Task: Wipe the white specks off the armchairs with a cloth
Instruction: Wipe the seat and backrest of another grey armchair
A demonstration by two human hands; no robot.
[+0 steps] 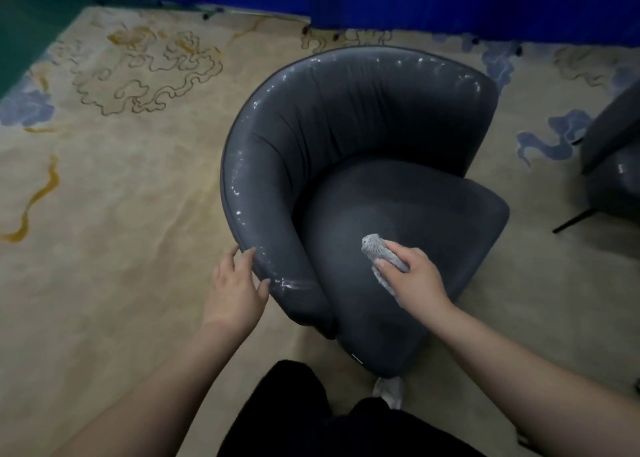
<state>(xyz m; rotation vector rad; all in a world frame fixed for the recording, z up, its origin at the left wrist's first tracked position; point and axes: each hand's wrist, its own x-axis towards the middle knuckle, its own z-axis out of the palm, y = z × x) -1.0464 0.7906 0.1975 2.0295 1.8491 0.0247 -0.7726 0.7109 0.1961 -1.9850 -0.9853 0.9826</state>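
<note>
A dark grey round-backed armchair (363,138) stands in the middle of the view. White specks (239,186) dot the top rim of its curved back, thickest at the near left end (291,283). My right hand (412,276) grips a bunched grey cloth (375,248) and holds it on the seat cushion. My left hand (239,283) rests with straight fingers on the outer near end of the armrest.
A second dark armchair (613,165) with a thin black leg stands at the right edge. A beige patterned carpet (121,214) covers the floor. Blue banner panels (415,3) run along the far side. My dark trousers and a light shoe (389,391) are below the chair.
</note>
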